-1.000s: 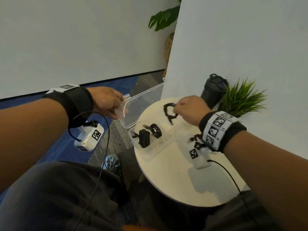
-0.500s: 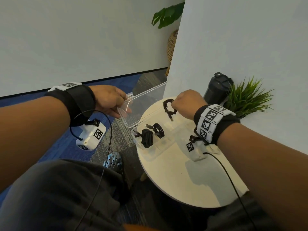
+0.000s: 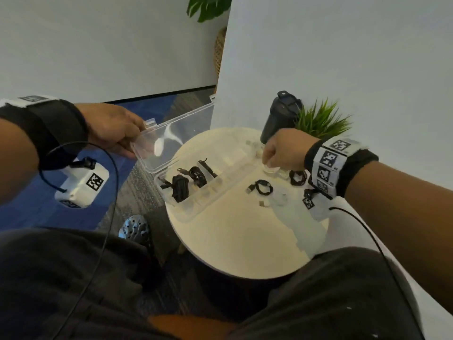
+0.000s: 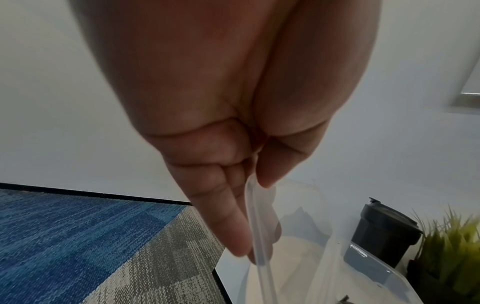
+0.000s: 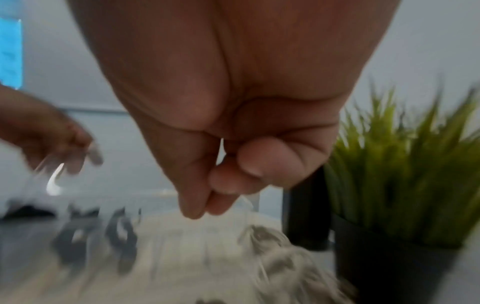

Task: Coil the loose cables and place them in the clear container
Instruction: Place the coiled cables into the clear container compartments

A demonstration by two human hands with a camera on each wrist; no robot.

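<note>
Clear container (image 3: pixel 196 204) is set at the left edge of the round table (image 3: pixel 245 241), its near-left corner overhanging the rim. Lid (image 3: pixel 176 141) is held up and tilted back over the carpet, rim pinched between thumb and fingers of left hand (image 3: pixel 115 128); same pinch is seen in the left wrist view (image 4: pixel 249 205). Three black coiled cables (image 3: pixel 180 188) are seen in the left-end compartments; the remaining compartments look unoccupied. Right hand (image 3: pixel 282 153) is curled, fingertips pinched on a white coiled cable (image 3: pixel 270 168) at the container's far-right end. Two black coils (image 3: pixel 263 187) lie on the table just beside it; one is partly hidden by the wrist strap. Bare tabletop is available nearer the person. Black bottle (image 3: pixel 279 119) and plant (image 3: pixel 321 119) crowd the far-right edge. Right wrist view is motion-blurred; the cable there cannot be made out.
</note>
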